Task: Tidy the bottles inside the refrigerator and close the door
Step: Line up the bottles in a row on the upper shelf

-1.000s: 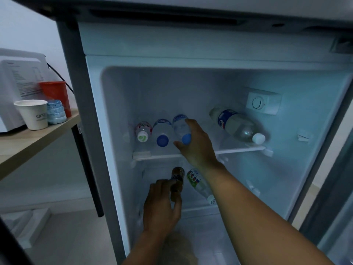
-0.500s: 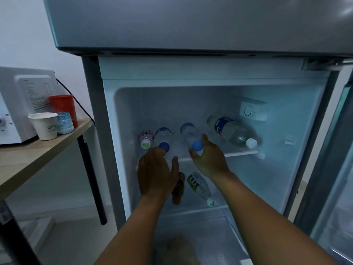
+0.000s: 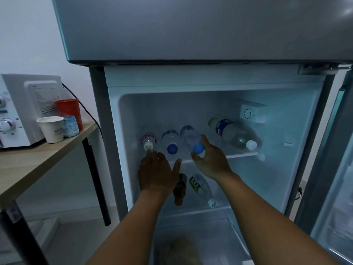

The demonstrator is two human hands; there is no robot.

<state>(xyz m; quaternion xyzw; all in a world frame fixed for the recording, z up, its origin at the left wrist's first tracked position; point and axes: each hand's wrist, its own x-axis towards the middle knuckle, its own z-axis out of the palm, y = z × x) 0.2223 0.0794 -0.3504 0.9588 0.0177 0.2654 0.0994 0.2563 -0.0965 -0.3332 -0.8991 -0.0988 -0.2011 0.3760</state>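
Bottles lie on their sides on the upper shelf [image 3: 242, 155] of the open refrigerator [image 3: 200, 77], caps toward the camera: a pink-labelled bottle [image 3: 149, 139] at centre left, a blue-capped bottle [image 3: 171, 140] beside it, a second blue-capped bottle [image 3: 191, 137], and a large white-capped bottle [image 3: 232, 133] angled at centre right. The right hand [image 3: 212, 162] pinches the second blue cap, fingers clamped on it. The left hand [image 3: 155, 174] has its fingers apart, the forefinger touching the pink-labelled bottle's white cap. Below, a dark bottle [image 3: 180, 188] and a green-labelled bottle [image 3: 200, 188] lie on the lower shelf. The door [image 3: 336, 169] stands open at the right edge. At left, a desk [image 3: 28, 161] carries a paper cup [image 3: 51, 129].
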